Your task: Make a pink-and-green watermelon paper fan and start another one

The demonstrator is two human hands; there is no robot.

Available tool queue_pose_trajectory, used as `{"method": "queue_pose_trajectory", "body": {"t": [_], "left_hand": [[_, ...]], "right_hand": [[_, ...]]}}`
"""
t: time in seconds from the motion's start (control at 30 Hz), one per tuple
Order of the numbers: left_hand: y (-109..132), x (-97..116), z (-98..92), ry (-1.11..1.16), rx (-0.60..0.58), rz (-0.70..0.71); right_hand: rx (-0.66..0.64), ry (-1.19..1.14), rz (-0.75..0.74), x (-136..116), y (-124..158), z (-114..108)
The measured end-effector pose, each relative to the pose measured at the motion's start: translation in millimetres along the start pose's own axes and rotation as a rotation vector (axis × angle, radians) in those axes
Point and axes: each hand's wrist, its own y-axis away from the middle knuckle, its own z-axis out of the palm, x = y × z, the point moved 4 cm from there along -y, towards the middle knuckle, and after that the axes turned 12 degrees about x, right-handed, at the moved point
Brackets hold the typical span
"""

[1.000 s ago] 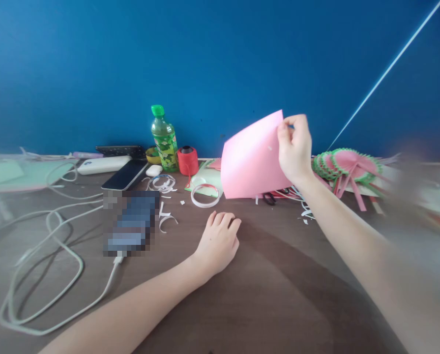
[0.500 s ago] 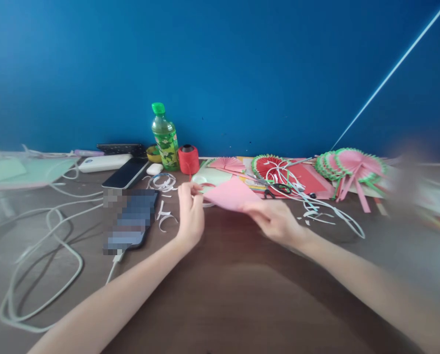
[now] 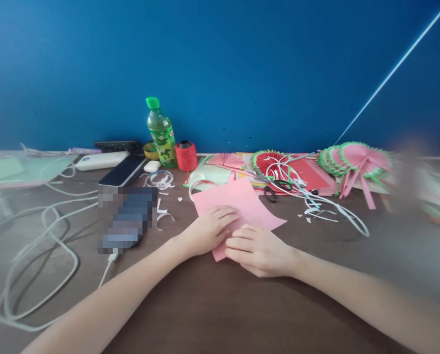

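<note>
A square sheet of pink paper (image 3: pixel 247 199) lies on the table before me, its right corner curling up a little. My left hand (image 3: pixel 208 230) rests on the sheet's left part, palm down with its fingers laid over the paper. Close beside it, my right hand (image 3: pixel 258 250) has its fingers bent and pressed together at the near part of the sheet; its thumb is hidden. Both hands cover the middle and near portion of the paper. Behind the sheet's left corner shows part of a white ring (image 3: pixel 201 186).
Along the blue wall stand a green bottle (image 3: pixel 161 140) and a red thread spool (image 3: pixel 186 156). Black-handled scissors (image 3: pixel 272 191), white strips (image 3: pixel 297 182) and pleated paper fans (image 3: pixel 360 160) lie to the right. Leftward are phones (image 3: pixel 122 172) and a looped white cable (image 3: pixel 74 255).
The pink paper was held up between both hands and now lies lower and nearer on the table. My left hand moved right onto it; my right hand came down and nearer.
</note>
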Motion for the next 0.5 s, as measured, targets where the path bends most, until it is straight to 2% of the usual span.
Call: {"method": "queue_pose_trajectory", "body": {"t": [0.03,0.1,0.2,0.27,0.37,0.5], "left_hand": [[-0.9,-1.2,-2.1,0.051,-0.008,0.014],[-3.7,-3.5,-9.9,0.175,0.015,-0.014],[-7.2,-5.1,-20.9,0.343,0.051,-0.158],[-8.3,-4.6,-23.5,0.31,0.022,-0.228],[-9.9,-6.4,-26.1,0.177,-0.018,-0.257],[-11.9,-21.3,-41.0,0.211,0.028,-0.335]], "right_hand": [[0.036,-0.019,0.056,2.6,0.4,-1.5],[0.119,-0.107,0.279,13.6,1.6,-4.6],[0.186,-0.288,0.692,33.3,6.4,-5.4],[0.187,-0.361,0.854,40.8,9.0,-4.7],[0.154,-0.385,0.927,46.3,10.4,-7.2],[0.02,-0.304,0.835,53.7,8.3,-22.3]]}}
